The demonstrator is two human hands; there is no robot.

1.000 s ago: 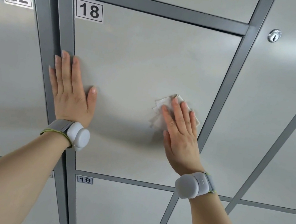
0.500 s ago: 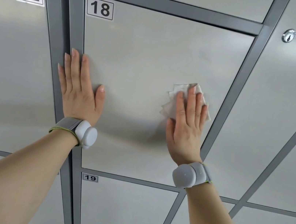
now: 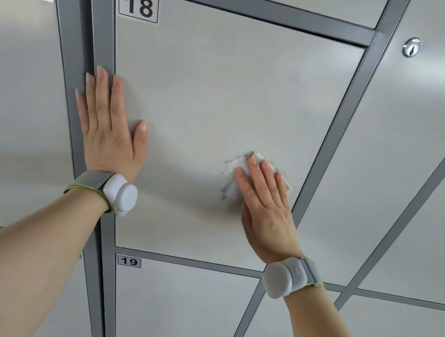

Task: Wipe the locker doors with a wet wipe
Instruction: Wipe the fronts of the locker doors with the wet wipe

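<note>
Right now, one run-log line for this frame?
step: wiping door 18 | right hand: flat, presses wet wipe on door's lower right | left hand: flat, rests on door's left edge

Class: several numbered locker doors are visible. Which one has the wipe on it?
Door 18: the right hand presses the white wipe flat against it; door 22 and door 19 carry no wipe.

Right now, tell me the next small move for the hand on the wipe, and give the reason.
Probably slide the right hand, flat on the wet wipe, up door 18 toward its top edge. The wipe sits low on the door, near its right edge, with a wide stretch of panel above it; the left hand braces flat at the door's left edge.
</note>
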